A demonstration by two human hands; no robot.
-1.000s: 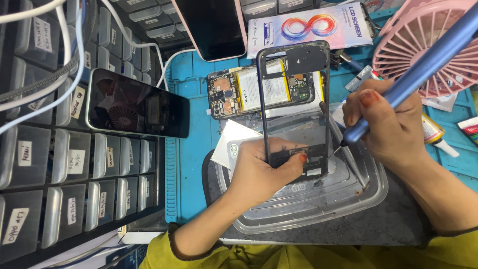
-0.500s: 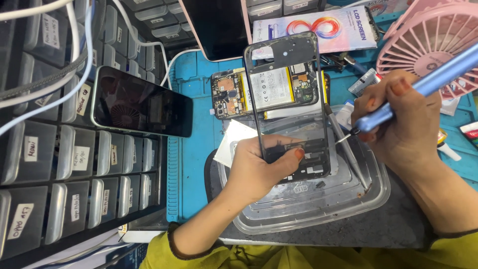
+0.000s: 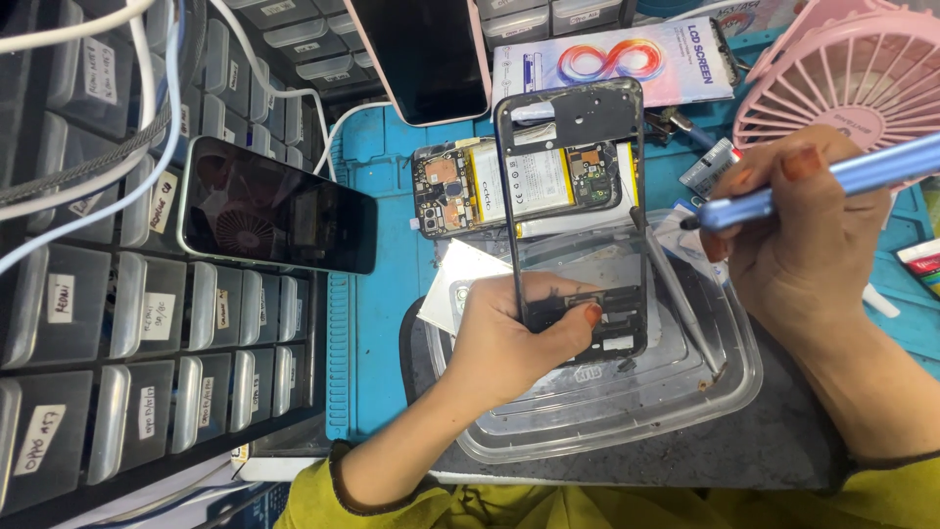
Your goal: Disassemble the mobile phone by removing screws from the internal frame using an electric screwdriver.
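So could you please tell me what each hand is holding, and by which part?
Left hand holds the phone frame by its lower end; right hand holds the blue tool near its tip.

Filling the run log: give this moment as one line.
left hand: grips phone frame | right hand: holds blue tool | beneath: clear plastic tray | behind: opened phone

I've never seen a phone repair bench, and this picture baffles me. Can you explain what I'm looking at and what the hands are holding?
The view comes from a camera on the person's head, looking down at their own hands. The left hand grips a black phone frame over a clear plastic tray. The right hand holds a blue pen-shaped tool. On the blue mat lies an opened phone with its battery showing. A dark-screened phone rests on grey parts drawers, and a pink fan stands at upper right.
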